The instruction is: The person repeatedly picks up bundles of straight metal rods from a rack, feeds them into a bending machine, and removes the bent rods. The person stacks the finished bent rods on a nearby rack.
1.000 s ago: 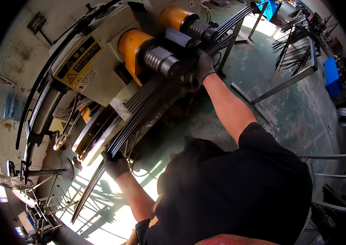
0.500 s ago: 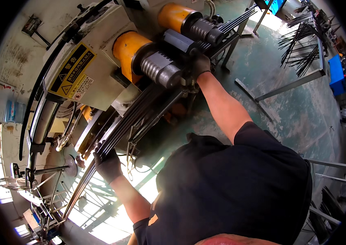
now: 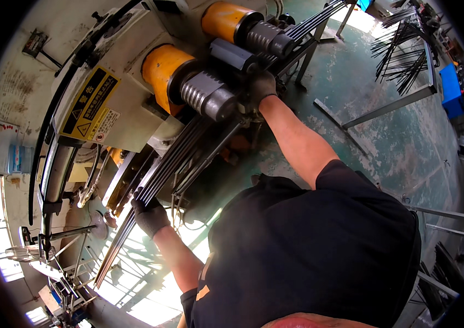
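Note:
A bundle of long, thin dark metal bars (image 3: 174,157) slants from the lower left up beneath the machine's rollers. My left hand (image 3: 150,217), in a dark glove, is wrapped round the bundle toward its lower end. Further along, my gloved right hand (image 3: 262,87) is curled beside the front ribbed roller (image 3: 210,97), close to the bars' line. Its fingertips are lost in shadow, and what they grip cannot be made out. Beyond that hand, bars (image 3: 315,23) show again at the upper right, by the second ribbed roller (image 3: 270,39).
Orange housings (image 3: 167,70) carry the rollers on a pale machine body with a yellow warning label (image 3: 89,103). A metal stand (image 3: 390,109) with many loose dark rods (image 3: 401,60) stands on the worn green floor to the right. A blue bin (image 3: 451,92) is at the far right.
The view has shifted slightly. My left hand and the bars' lower end have moved a little up and to the right. My right hand stays beside the roller.

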Tool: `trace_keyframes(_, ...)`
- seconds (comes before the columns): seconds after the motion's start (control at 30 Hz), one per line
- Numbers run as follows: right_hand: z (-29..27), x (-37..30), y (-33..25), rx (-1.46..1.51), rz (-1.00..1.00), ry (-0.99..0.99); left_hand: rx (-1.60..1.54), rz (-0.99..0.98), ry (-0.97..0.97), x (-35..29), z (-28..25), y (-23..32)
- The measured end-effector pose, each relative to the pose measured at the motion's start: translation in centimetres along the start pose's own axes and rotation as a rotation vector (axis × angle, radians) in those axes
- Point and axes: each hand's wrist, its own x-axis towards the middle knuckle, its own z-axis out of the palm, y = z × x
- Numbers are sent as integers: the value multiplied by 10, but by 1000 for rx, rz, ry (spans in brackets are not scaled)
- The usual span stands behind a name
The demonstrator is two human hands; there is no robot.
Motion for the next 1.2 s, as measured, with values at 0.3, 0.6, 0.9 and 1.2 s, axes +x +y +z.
trace_keyframes(0.3,-6,-34,-31,-813,-430,-81,-58,-174,-207,-2,-1,-27)
trace_keyframes(0.6,-6,-9,-14,-1212,-565,-90,541,417,-49,53,-80,84)
trace_keyframes(0.9,-19,-90,-37,115,-31,-8,-17,6,-147,7,-15,-7)
trace_keyframes(1.2,-95,-89,2,116,27,-23,-200,72,-106,6,-27,34)
